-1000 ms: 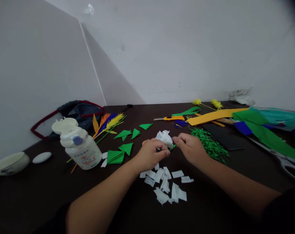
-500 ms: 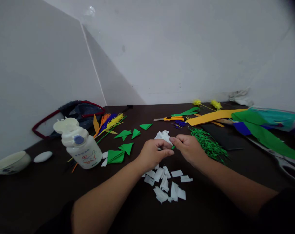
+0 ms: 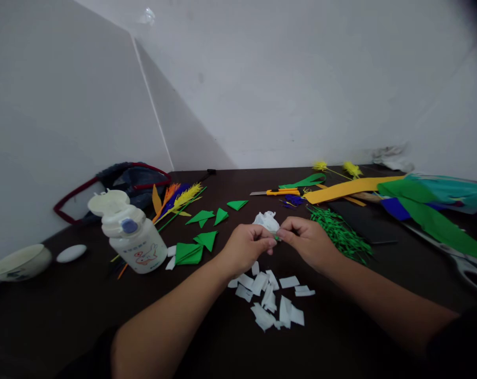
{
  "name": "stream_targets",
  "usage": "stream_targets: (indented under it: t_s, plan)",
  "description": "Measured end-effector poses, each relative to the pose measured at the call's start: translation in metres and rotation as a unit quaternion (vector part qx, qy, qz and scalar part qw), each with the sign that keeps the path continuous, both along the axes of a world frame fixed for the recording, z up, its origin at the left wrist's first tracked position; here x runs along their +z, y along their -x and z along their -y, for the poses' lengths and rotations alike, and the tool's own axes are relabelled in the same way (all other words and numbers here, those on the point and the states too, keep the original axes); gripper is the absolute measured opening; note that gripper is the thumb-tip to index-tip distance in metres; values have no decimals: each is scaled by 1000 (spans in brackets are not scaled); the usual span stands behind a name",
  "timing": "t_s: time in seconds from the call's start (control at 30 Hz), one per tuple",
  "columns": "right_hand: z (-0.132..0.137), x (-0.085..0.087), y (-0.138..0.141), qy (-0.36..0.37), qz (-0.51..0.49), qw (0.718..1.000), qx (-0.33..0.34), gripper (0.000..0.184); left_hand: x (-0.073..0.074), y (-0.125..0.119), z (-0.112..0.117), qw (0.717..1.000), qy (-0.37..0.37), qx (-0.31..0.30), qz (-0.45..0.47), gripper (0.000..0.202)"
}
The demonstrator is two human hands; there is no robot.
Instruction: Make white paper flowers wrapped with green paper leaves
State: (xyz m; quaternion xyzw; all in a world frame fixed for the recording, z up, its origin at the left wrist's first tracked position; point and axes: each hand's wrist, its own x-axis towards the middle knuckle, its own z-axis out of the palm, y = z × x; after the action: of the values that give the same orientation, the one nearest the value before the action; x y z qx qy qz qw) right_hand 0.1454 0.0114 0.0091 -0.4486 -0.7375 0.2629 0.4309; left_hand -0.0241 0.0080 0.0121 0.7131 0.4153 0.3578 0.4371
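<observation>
My left hand (image 3: pixel 248 245) and my right hand (image 3: pixel 307 239) meet over the middle of the dark table, fingers closed in a pinch. Between their fingertips is a small pale bit that looks like a piece of white paper, mostly covered by the fingers. Just beyond them shows a crumpled white paper bunch (image 3: pixel 266 220); whether it is held or rests on the table I cannot tell. A speck of green peeks out below it. On my side of the hands lie several loose white paper scraps (image 3: pixel 284 309). Green paper triangles (image 3: pixel 205 240) lie left of my left hand.
A lidded white bottle (image 3: pixel 138 242), a bowl (image 3: pixel 23 263) and a white oval (image 3: pixel 71 253) stand left. A yellow utility knife (image 3: pixel 277 192) lies behind, blade out. To the right are cut green bits (image 3: pixel 341 234), an orange strip (image 3: pixel 344 189) and scissors (image 3: pixel 465 268).
My fingertips have shifted slightly and drawn closer together at the pinch. The whole view has slid a little to the right. Otherwise the things on the table lie as before.
</observation>
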Motion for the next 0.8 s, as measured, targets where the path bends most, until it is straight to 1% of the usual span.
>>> stream_targets:
  t_s: [0.13,0.2,0.3,0.4,0.5,0.67,0.73,0.8]
  plan:
    - [1,-1,1,-20,23,999,-42,28,0,-1,1,999,-6,-10,-34,14]
    - [0,-2,0,-10,9,998,-59,34,0,-1,1,999,-9,-2,-54,12]
    - [0,-3,-2,21,-28,998,-57,38,0,-2,2,997,-22,12,-77,9]
    - [0,-4,-1,38,-59,996,-57,37,2,-4,3,993,-59,26,-97,9]
    - [0,-5,1,53,-83,993,-65,37,4,-5,4,988,-99,43,-115,14]
    - [-4,-8,1,67,-153,982,-87,39,6,0,2,963,-183,70,-186,21]
    - [-5,-8,0,68,-168,979,-91,39,6,3,2,966,-178,63,-178,21]
    - [-5,-7,0,69,-169,979,-86,38,7,4,2,979,-153,28,-128,21]
